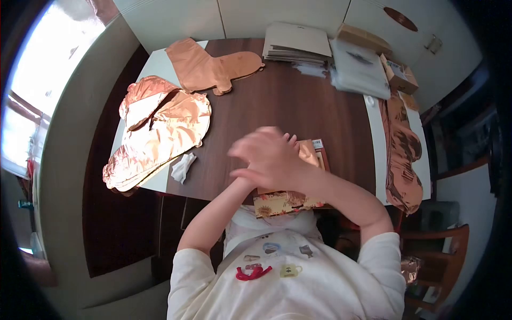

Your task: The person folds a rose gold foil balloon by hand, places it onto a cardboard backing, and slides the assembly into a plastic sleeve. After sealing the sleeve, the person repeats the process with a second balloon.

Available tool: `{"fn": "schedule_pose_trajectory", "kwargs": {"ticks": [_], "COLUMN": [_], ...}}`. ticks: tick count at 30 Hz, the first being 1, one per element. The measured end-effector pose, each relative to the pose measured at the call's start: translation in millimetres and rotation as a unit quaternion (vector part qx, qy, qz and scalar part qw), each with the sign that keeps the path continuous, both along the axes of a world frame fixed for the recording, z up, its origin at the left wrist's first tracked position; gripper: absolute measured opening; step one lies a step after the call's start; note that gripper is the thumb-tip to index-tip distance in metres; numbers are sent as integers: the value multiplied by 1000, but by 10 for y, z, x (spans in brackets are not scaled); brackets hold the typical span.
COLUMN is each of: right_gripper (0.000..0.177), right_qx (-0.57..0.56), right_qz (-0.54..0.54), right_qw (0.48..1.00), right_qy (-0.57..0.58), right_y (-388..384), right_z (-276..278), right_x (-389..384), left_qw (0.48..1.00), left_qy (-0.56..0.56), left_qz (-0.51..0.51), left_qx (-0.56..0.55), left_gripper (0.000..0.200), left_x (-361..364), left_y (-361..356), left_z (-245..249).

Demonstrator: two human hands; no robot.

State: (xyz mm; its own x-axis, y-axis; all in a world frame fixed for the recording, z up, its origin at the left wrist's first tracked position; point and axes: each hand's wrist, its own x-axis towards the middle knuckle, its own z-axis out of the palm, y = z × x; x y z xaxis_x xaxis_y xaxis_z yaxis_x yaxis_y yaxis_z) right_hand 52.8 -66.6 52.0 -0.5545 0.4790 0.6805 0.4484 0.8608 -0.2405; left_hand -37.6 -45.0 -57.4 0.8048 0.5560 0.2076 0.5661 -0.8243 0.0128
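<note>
My forearms cross over the near edge of the table. My right hand (266,154) reaches to the left on top, blurred by motion, its thumb apart from the fingers and nothing seen in it. Beneath it lies my left hand (291,140), mostly hidden; only some fingertips show, beside a copper-coloured foil piece (308,153). Whether those fingers hold the foil is hidden. Under my wrists is a printed cardboard package (277,204) with an orange and yellow pattern, partly covered by my arms and overhanging the table edge.
Flat copper foil balloons lie at the left (165,133), far left (213,69) and right (402,154) of the brown table (240,112). A crumpled white tissue (183,168) is near the left front. Stacked grey sheets (296,42), clear plastic bags (360,69) and a small cardboard box (400,74) stand behind.
</note>
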Motion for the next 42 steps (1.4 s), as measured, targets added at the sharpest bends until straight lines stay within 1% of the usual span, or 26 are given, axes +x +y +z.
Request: {"fn": "schedule_pose_trajectory", "kwargs": {"ticks": [1, 3, 4, 5, 8, 11, 12, 16, 18, 21, 24, 27, 29, 30, 33, 36, 39, 42], "right_gripper": [37, 36, 41, 45, 51, 57, 57, 48, 42, 32, 27, 19, 13, 11, 5, 5, 9, 17], "right_qx": [-15, -77, -141, -203, -271, -246, -268, -283, -288, -307, -308, -241, -88, -10, 118, 127, 31, -80], "right_qz": [-12, -86, -98, -110, -101, -111, -119, -130, -138, -151, -164, -165, -158, -153, -144, -152, -155, -123], "right_qw": [1000, 991, 981, 967, 947, 949, 943, 936, 934, 932, 932, 953, 978, 980, 965, 955, 958, 968], "right_qy": [0, -63, -86, -108, -142, -160, -157, -162, -158, -121, -93, -77, -108, -123, -184, -220, -238, -205], "right_y": [-84, -247, -353, -442, -596, -671, -683, -647, -621, -549, -486, -462, -445, -445, -465, -497, -518, -568], "right_z": [-22, -68, -100, -125, -337, -460, -490, -507, -491, -501, -487, -460, -516, -538, -543, -552, -571, -459], "right_x": [277, 732, 901, 1017, 1141, 1091, 1091, 1074, 1064, 1059, 1047, 1012, 986, 980, 973, 960, 970, 967], "left_qw": [997, 970, 965, 963, 960, 960, 960, 959, 956, 951, 943, 939, 937, 936, 937, 939, 941, 943], "left_qy": [2, 3, -47, -51, -49, -30, -28, -22, -38, -40, -26, -25, -25, -24, -21, -22, -32, -37], "left_qz": [-2, -6, 1, 2, 7, 12, 13, 13, 14, 16, 21, 21, 22, 23, 24, 24, 24, 24], "left_qx": [-82, -241, -258, -264, -276, -277, -277, -284, -291, -307, -331, -343, -347, -350, -347, -343, -335, -330], "left_gripper": [56, 56, 55, 55, 55, 56, 56, 56, 56, 57, 57, 56, 56, 56, 56, 56, 57, 58], "left_x": [-17, -28, -24, -23, -24, -13, -12, -9, -16, -13, -9, -10, -9, -7, -7, -4, -5, -10], "left_y": [-10, -5, -5, -7, -19, -15, -11, -6, -8, 11, 22, 30, 33, 26, 22, 24, 24, 18], "left_z": [155, 354, 271, 272, 342, 381, 381, 380, 371, 378, 438, 442, 457, 492, 497, 466, 425, 426]}}
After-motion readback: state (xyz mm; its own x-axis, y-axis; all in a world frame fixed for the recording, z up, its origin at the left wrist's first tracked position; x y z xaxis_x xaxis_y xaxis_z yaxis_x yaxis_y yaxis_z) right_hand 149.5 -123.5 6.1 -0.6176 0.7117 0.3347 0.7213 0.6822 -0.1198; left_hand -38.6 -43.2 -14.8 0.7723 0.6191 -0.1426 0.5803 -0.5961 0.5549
